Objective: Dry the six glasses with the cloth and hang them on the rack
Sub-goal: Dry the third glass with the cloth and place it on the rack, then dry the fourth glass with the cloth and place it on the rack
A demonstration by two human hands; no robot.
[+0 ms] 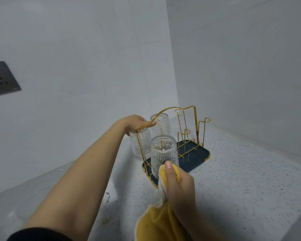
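Observation:
A gold wire rack on a dark blue tray stands in the counter corner. Three ribbed clear glasses hang upside down on its left pegs: a front glass, a back glass and a left glass. My left hand grips the upturned base of the left glass, at the rack's left end. My right hand holds a bunched yellow cloth just in front of the front glass. Three pegs on the right are bare.
The speckled grey counter meets pale walls behind and to the right. A dark wall socket sits at the far left. A lower grey surface lies left of the counter edge.

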